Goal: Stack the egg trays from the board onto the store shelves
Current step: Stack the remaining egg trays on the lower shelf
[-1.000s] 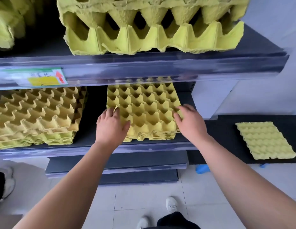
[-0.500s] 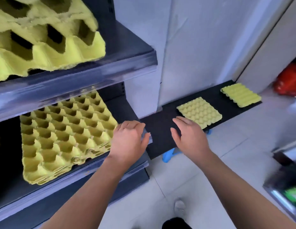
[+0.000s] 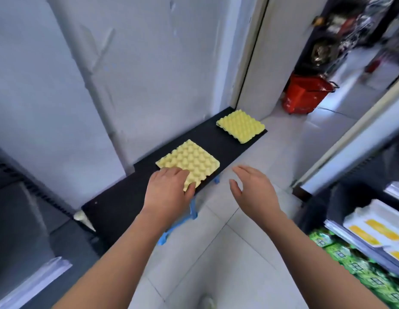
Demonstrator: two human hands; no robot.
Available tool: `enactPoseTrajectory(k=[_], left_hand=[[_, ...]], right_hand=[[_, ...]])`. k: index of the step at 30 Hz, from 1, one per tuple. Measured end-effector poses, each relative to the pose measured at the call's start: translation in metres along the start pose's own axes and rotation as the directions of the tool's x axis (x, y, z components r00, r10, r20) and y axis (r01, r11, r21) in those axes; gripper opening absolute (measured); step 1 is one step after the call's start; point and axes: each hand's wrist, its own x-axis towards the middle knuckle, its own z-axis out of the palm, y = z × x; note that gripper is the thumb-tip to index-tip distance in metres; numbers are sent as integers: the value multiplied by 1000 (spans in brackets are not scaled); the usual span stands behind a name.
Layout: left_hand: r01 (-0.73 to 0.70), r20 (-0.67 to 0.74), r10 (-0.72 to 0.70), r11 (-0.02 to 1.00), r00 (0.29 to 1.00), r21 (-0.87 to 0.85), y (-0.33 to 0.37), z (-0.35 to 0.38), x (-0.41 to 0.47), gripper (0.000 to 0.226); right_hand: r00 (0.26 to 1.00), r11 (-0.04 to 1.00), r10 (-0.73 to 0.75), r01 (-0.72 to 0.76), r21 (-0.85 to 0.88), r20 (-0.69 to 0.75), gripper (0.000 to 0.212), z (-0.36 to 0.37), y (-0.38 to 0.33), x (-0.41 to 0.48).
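Here, left hand (image 3: 169,190) touches bumpy egg tray (image 3: 195,160).

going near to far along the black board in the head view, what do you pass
left hand → near egg tray → far egg tray → red basket, past the far end of the board

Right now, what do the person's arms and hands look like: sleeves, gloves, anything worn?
Left hand and right hand are bare: no gloves, rings, watch or bands in view. Both forearms are bare to the frame edge; no sleeve shows. No cables or markings.
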Motion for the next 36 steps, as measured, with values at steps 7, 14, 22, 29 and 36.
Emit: enactPoseTrajectory(k=[7,14,22,29,36], left_hand=[[-22,53,25,998,998,-57,63,61,107,24],[-8,93,19,994,996,-113,89,125,227,37],[15,163,-1,996,987,-87,100,173,398,33],[46,233,-30,997,972,-64,124,228,512,39],[224,315,-193,972,929,-65,152,323,598,47]], right_hand=[[990,992,126,-125,-27,55,31,-4,110,69],[979,983,182,-180,-25,95,41,22,195,172],[965,973,229,-230,-9,130,39,41,273,326],[958,968,244,-250,26,152,27,70,347,430],[949,987,143,-160,35,281,35,133,457,533]])
